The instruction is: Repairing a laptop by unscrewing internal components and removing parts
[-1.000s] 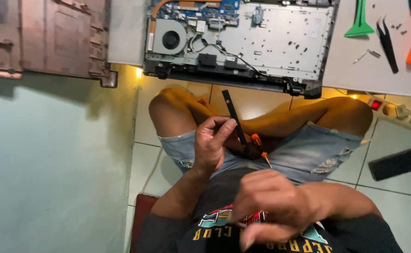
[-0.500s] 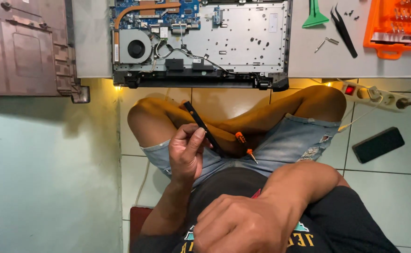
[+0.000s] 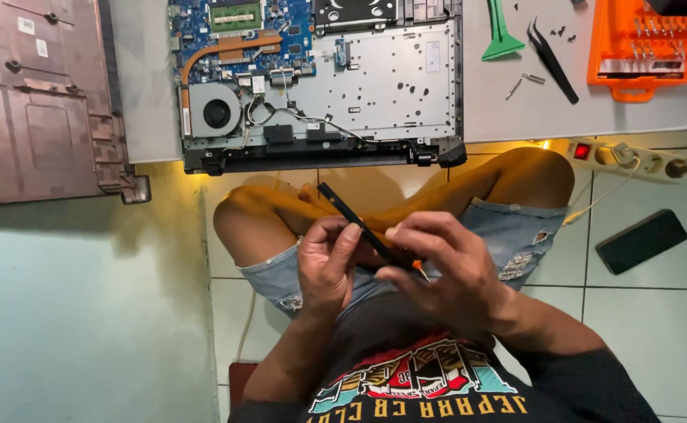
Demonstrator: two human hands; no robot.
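Observation:
My left hand point(image 3: 328, 262) pinches a thin black screwdriver point(image 3: 343, 207) above my crossed legs, its shaft pointing up and left. My right hand point(image 3: 445, 270) has come up beside it, fingers curled around the tool's orange end point(image 3: 420, 269). Both hands touch the same tool over my denim shorts. An opened laptop point(image 3: 320, 86) with a bare circuit board, fan and metal plate lies on the white table point(image 3: 515, 102) just beyond my knees.
The removed laptop bottom cover point(image 3: 38, 102) rests at the left. On the table lie a green pry tool point(image 3: 501, 35), black tweezers point(image 3: 553, 63), loose screws and an orange bit case point(image 3: 641, 51). A power strip point(image 3: 617, 153) and a dark phone point(image 3: 641, 240) lie on the tiled floor.
My right hand rose from near my chest to meet the left hand at the screwdriver. The view tilted, showing more of the table and laptop.

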